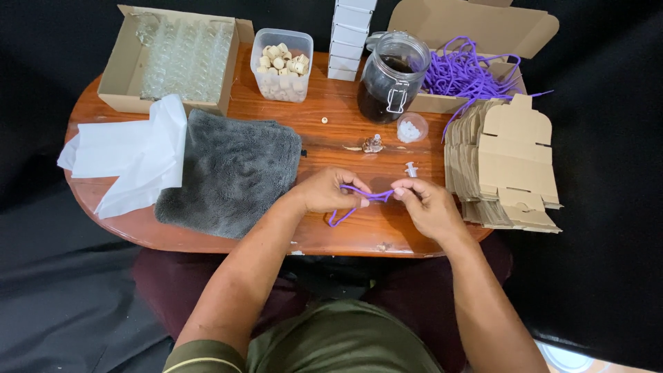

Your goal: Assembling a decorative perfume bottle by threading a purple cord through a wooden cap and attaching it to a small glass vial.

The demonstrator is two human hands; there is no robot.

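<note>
You have one view only, from the camera on your head, so nothing is shared with a second view. It looks steeply down and forward over your chest and forearms onto the oval wooden table (pixel 331 238), whose near edge runs across the middle of the picture. It sits close enough that the whole table fits, with both ends inside the frame. The far edge lies near the top, where the cardboard box of glass vials (pixel 173 59) stands. Dark cloth fills both sides, and your lap the bottom.
</note>
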